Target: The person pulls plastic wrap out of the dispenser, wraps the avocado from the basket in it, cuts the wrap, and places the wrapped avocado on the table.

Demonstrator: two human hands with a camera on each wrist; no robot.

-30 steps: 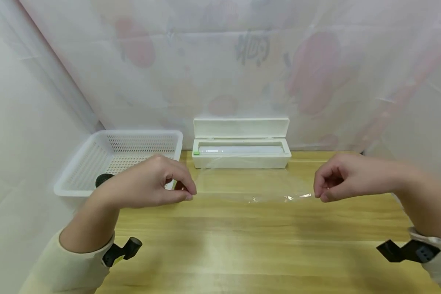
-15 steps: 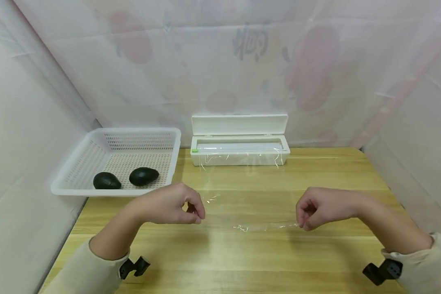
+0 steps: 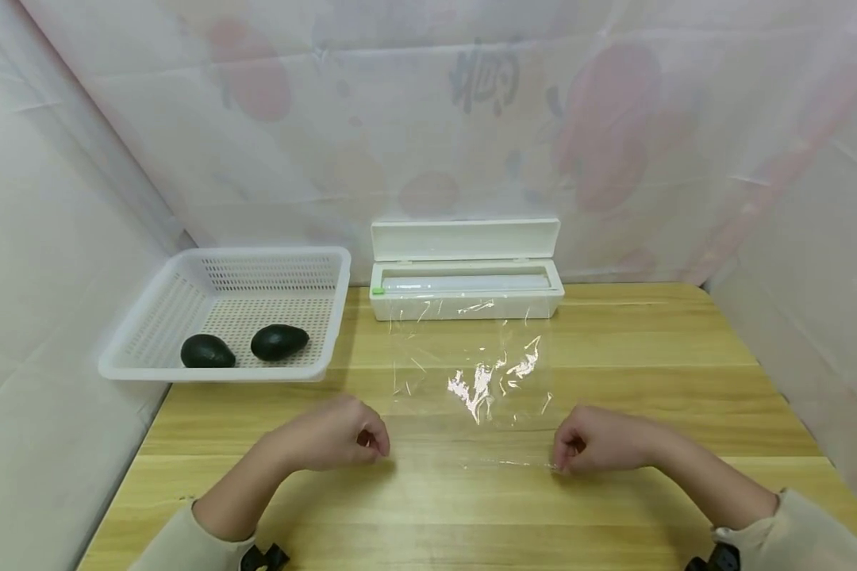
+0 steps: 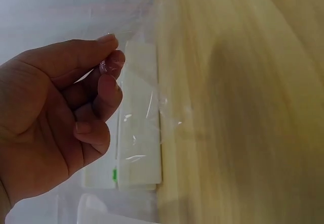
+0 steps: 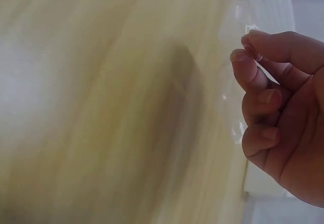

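Observation:
A clear sheet of cling film (image 3: 474, 381) runs from the open white dispenser box (image 3: 466, 270) toward me across the wooden table (image 3: 471, 507). My left hand (image 3: 360, 440) pinches the film's near left corner between thumb and forefinger; the left wrist view shows that hand (image 4: 104, 67) with film (image 4: 152, 107) trailing from it. My right hand (image 3: 566, 454) pinches the near right corner, also seen in the right wrist view as the same hand (image 5: 248, 47) with curled fingers. Both hands are low over the table.
A white perforated basket (image 3: 150, 361) sits at the left back of the table and holds two dark avocados (image 3: 207, 351) (image 3: 279, 342). Pale plastic sheeting walls the table on three sides.
Both hands have pulled the film toward me and down to the table, drawing more sheet out of the box. The hands have also come closer together.

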